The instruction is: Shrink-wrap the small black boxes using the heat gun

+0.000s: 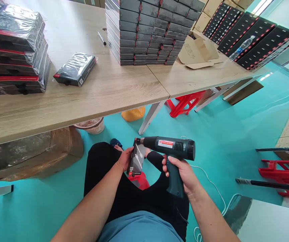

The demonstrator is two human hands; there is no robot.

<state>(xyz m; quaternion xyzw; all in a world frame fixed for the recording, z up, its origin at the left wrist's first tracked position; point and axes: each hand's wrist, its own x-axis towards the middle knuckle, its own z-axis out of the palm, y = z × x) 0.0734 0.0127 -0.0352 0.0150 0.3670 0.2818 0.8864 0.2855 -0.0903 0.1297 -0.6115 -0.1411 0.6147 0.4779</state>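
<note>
A thin black box with a shiny face (136, 157) is held upright over my lap by my left hand (125, 158), whose fingers grip its left edge. My right hand (178, 168) is wrapped round the handle of a dark green heat gun (173, 146). The gun lies level and points left, its metal nozzle at the box's upper edge; whether they touch I cannot tell. On the table (104, 87) above lies a single film-wrapped black box (75, 69), with a stack of wrapped boxes (15, 50) to its left.
A tall block of stacked black boxes (152, 33) stands mid-table, beside a pen (101, 38) and opened cardboard (197, 52). More black boxes (250, 37) and a bottle (242, 47) are far right. Below are a table leg (152, 116), a bin (94, 127), red stools (186, 103) and a white cable (211, 181).
</note>
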